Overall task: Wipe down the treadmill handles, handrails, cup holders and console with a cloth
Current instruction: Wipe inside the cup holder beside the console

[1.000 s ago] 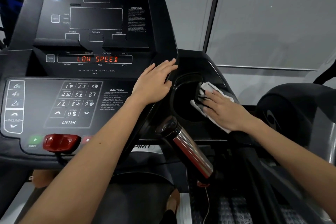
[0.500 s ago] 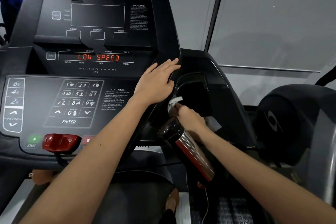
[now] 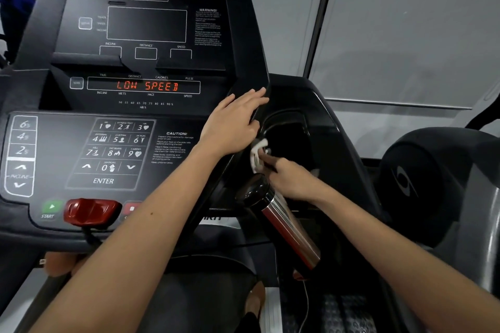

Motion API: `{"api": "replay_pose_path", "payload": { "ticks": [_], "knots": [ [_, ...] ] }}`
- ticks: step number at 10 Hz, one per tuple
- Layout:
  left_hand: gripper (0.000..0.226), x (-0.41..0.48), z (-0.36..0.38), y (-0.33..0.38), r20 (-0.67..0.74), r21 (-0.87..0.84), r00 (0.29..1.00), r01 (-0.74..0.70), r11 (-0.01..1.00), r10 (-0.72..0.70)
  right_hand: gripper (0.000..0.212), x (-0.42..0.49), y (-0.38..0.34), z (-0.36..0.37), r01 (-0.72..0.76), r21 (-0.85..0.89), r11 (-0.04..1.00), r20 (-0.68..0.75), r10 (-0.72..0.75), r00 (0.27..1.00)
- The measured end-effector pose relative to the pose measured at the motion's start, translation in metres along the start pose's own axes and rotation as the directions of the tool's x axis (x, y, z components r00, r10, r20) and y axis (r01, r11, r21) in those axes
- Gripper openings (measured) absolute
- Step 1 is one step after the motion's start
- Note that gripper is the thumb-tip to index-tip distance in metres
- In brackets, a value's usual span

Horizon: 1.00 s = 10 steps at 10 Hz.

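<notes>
Grey wall panels behind, neighbouring dark machine at right

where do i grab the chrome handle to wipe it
Wrap round the chrome shaft below its black cap, coming from the right, where the right hand holds the cloth. It is a round bar slanting down toward you, so fingers close around it.

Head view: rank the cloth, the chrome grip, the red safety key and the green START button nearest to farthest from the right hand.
1. Cloth, held in the right hand.
2. Chrome grip, just below it.
3. Red safety key, console's lower left.
4. Green START button, farther left.
</notes>
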<state>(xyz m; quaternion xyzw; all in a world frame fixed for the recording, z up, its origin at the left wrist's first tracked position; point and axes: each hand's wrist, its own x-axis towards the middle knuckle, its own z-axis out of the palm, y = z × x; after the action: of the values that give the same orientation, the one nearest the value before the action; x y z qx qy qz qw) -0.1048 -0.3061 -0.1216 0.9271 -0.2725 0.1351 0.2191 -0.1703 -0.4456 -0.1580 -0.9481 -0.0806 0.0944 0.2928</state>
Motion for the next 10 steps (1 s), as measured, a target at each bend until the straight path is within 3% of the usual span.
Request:
{"api": "replay_pose_path", "payload": {
  "ticks": [1, 2, 3, 4, 5, 7, 8, 9, 10],
  "knots": [
    [0.053, 0.000, 0.000, 0.001, 0.009, 0.001, 1.000, -0.011, 1.000, 0.011, 0.036, -0.030, 0.026, -0.016, 0.113, -0.171, 0.979, 0.048, -0.106, 0.993],
    [0.053, 0.000, 0.000, 0.000, 0.016, 0.004, 1.000, -0.016, 1.000, 0.016, 0.025, -0.039, 0.047, -0.015, 0.160, -0.308, 0.938, -0.076, -0.192, 0.978],
    [0.053, 0.000, -0.001, 0.000, 0.019, 0.003, 1.000, -0.013, 1.000, 0.013, 0.047, -0.049, 0.056, 0.004, 0.046, -0.488, 0.871, -0.283, -0.208, 0.936],
    [0.053, 0.000, 0.000, 0.000, 0.021, 0.008, 1.000, -0.015, 1.000, 0.015, 0.059, -0.044, 0.057, 0.016, -0.101, -0.434, 0.895, -0.400, -0.091, 0.912],
    [0.053, -0.001, -0.001, -0.001, 0.029, 0.013, 0.999, -0.018, 1.000, 0.017, 0.052, -0.029, 0.053, 0.007, -0.195, -0.349, 0.917, -0.351, 0.065, 0.934],
    [0.053, -0.001, 0.000, 0.000, 0.028, 0.015, 0.999, -0.016, 1.000, 0.016, 0.068, 0.013, 0.048, -0.005, -0.296, -0.345, 0.891, -0.365, 0.163, 0.917],
    [0.053, -0.001, 0.000, 0.001, 0.026, 0.009, 1.000, -0.011, 1.000, 0.011, 0.073, 0.031, 0.051, -0.003, -0.296, -0.422, 0.857, -0.427, 0.100, 0.899],
    [0.053, -0.001, 0.000, 0.001, 0.022, 0.013, 1.000, -0.011, 1.000, 0.010, 0.067, 0.052, 0.051, -0.002, -0.267, -0.402, 0.876, -0.518, 0.022, 0.855],
    [0.054, -0.001, 0.000, 0.001, 0.014, 0.012, 1.000, -0.009, 1.000, 0.008, 0.063, 0.068, 0.047, -0.002, -0.199, -0.380, 0.903, -0.515, -0.028, 0.856]
  ]
}}
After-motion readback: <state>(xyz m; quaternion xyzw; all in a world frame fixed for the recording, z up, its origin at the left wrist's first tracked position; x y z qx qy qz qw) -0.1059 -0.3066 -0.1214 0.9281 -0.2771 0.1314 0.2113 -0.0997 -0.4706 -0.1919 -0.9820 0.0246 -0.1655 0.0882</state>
